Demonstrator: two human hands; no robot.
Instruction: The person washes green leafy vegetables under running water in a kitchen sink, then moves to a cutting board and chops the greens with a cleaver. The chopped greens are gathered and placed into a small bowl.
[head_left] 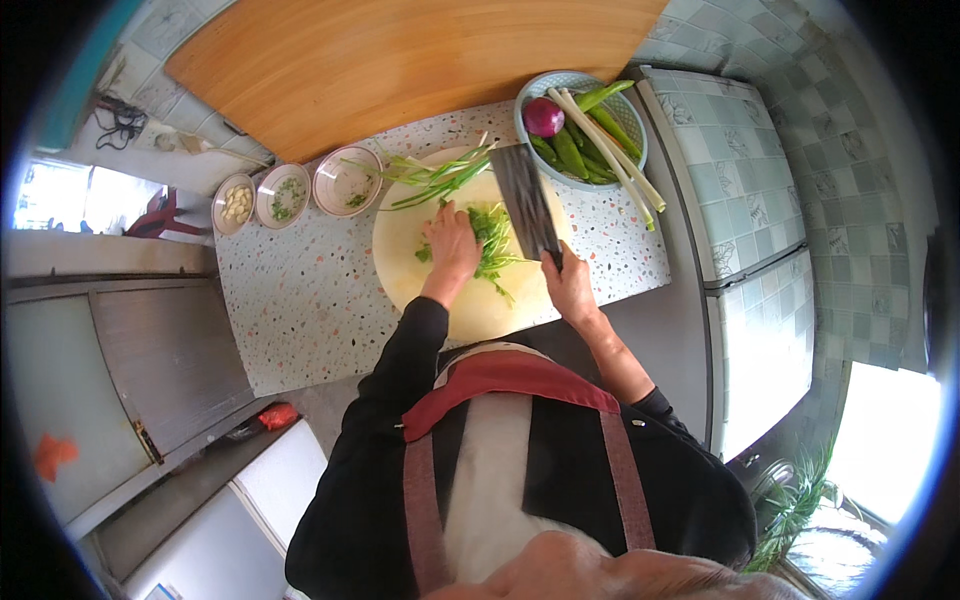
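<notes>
My right hand [570, 285] is wrapped round the dark handle of a cleaver [522, 195]. Its wide blade, slightly blurred, points away from me above the right part of a round cutting board [400, 265]. On the board lies a loose heap of cilantro [490, 238], its leaves and cut stems spread between the blade and my left hand [453, 243]. The left fingers are curled down onto the left side of the heap, with leaves showing around them; the fingertips are partly hidden. Behind both hands, long scallions [445, 183] lie across the far edge of the board.
Three small bowls line the far left: one with peeled garlic [237, 204], one with chopped greens [287, 198], and a bowl [347, 182] with a few green bits. A blue basket [523, 118] holds peppers, a purple onion and scallions. A wooden panel [400, 60] stands behind; a refrigerator [720, 170] borders the right.
</notes>
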